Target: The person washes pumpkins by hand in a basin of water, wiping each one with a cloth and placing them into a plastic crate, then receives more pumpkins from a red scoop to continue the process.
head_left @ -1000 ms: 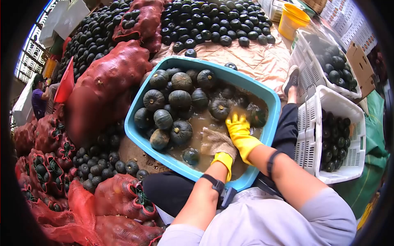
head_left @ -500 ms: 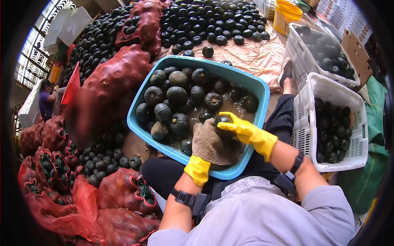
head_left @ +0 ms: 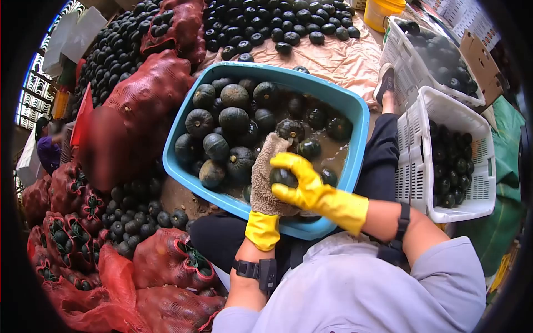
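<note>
A blue tub (head_left: pixel 360 139) holds brown water and several dark green squashes (head_left: pixel 234 119). Over its near side, my right hand (head_left: pixel 302 186), in a yellow rubber glove, has thumb and fingers curled round a small wet squash (head_left: pixel 283 177). My left hand (head_left: pixel 269 180) wears a beige cloth mitt over a yellow glove and is against the left side of that squash. The fingers inside the mitt are hidden. Other squashes float just beyond my hands.
Two white crates (head_left: pixel 488 166) with squashes stand at the right. Red net sacks (head_left: pixel 147 89) and loose squashes lie at the left. Behind the tub, more squashes rest on a pale sheet (head_left: pixel 338 66), near a yellow bucket (head_left: pixel 383 12). A person (head_left: pixel 49 145) is at the far left.
My right hand has moved left and down, closer to the mitt, with the squash. My left hand has turned more upright. The view has shifted slightly.
</note>
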A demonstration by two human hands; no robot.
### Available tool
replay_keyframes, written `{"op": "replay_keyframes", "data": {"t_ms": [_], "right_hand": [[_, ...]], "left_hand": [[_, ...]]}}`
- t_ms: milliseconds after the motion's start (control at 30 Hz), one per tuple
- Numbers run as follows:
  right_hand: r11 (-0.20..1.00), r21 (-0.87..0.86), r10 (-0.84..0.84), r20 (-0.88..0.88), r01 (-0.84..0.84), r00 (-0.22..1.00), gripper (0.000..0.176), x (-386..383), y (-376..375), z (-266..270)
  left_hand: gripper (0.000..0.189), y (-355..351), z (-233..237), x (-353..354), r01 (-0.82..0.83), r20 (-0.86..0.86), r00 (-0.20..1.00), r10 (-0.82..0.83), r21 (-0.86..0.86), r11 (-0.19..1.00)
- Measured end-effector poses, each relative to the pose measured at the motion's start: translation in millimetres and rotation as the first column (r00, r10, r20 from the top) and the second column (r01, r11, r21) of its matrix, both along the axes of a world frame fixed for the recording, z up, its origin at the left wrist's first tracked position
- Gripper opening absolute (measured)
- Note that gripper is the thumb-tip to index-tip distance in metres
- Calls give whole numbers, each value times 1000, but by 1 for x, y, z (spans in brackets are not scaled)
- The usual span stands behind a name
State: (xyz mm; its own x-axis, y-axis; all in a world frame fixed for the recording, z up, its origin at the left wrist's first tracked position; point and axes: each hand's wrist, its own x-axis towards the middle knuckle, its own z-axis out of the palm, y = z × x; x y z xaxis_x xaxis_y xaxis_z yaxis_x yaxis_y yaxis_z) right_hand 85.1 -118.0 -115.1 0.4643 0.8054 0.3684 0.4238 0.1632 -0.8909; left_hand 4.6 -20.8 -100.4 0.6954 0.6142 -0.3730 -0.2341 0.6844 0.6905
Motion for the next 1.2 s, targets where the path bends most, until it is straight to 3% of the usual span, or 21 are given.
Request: {"op": "replay_keyframes", "data": {"t_ms": [33, 100, 167, 233, 300, 333, 433, 467, 500, 533, 567, 600, 700, 767, 833, 1000, 1033, 1067, 1100, 1167, 1200], "right_hand": [[995, 82, -49, 12, 48, 999, 63, 17, 18, -14], [901, -68, -409, 193, 428, 892, 59, 43, 46, -37], [968, 41, -251, 178, 248, 952, 58, 32, 31, -30], [975, -155, 148, -79, -159, 986, 58, 16, 0, 10], [899, -192, 216, -586, -392, 781, 54, 39, 0, 31], [932, -262, 203, -202, -252, 958, 53, 57, 8, 8], [990, -118, -42, 300, 81, 953, 47, 6, 10, 23], [997, -65, -9, 270, 28, 963, 46, 2, 6, 28], [996, -68, 76, 298, -58, 952, 46, 9, 0, 30], [967, -215, 105, -162, -139, 981, 46, 9, -1, 45], [911, -314, 35, -590, -269, 806, 46, 6, -5, 57], [961, -169, 13, -763, -219, 647, 43, 8, -2, 51], [974, 74, -61, -822, 213, 566, 52, -5, 23, 1], [985, -148, -127, -289, 87, 949, 66, 5, 11, 7], [967, -219, 172, 197, -127, 965, 76, 28, 0, 29], [834, -399, 96, -576, -382, 812, 63, 29, -9, 46], [925, -147, 133, -737, -350, 662, 62, 24, -9, 18], [962, -101, 43, -862, -255, 506, 62, 13, -10, 7], [986, -78, -28, -948, -146, 317, 63, 2, -11, 3], [976, -198, -129, -856, -88, 501, 67, 0, -14, 3], [960, -252, -82, -671, -122, 737, 71, 12, -15, 3]], "left_hand": [[82, -3, 10, -2, 183, -154, 979, -131, 400, 898], [66, -8, 29, -5, 467, -487, 862, 141, 871, 153], [55, -11, 22, -4, 223, -264, 962, 63, 901, 372], [63, -15, 17, -18, 144, -180, 983, 34, 872, 467], [92, -7, 19, -25, 185, -212, 977, 25, 898, 399], [91, -6, 23, -24, 251, -295, 949, 110, 920, 302], [92, 3, 5, -29, 370, -361, 912, 193, 929, -11], [92, 6, 8, -32, 363, -346, 925, 155, 926, -101], [89, 17, 6, -39, 339, -331, 940, 79, 934, -112], [82, 25, 9, -39, 333, -333, 943, 8, 940, -72], [76, 27, 11, -41, 336, -337, 939, -69, 941, -30], [60, 10, -16, -33, 62, -84, 984, 156, 988, 142], [48, -12, 18, -24, 221, -269, 884, 383, 961, 163], [53, -12, 23, -21, 48, -120, 901, 416, 983, 178], [62, -4, 27, -27, -12, -8, 917, 398, 999, 49], [96, 16, 19, -54, 338, -337, 924, 179, 941, 25], [97, 13, 5, -50, 415, -414, 879, 235, 908, 48], [91, 3, -29, -47, 193, -166, 883, 439, 981, -18], [88, 0, -22, -41, 311, -302, 842, 448, 949, 55], [85, -6, -1, -32, 455, -490, 777, 395, 871, 185], [85, -7, 14, -31, 483, -542, 767, 344, 840, 247]]}}
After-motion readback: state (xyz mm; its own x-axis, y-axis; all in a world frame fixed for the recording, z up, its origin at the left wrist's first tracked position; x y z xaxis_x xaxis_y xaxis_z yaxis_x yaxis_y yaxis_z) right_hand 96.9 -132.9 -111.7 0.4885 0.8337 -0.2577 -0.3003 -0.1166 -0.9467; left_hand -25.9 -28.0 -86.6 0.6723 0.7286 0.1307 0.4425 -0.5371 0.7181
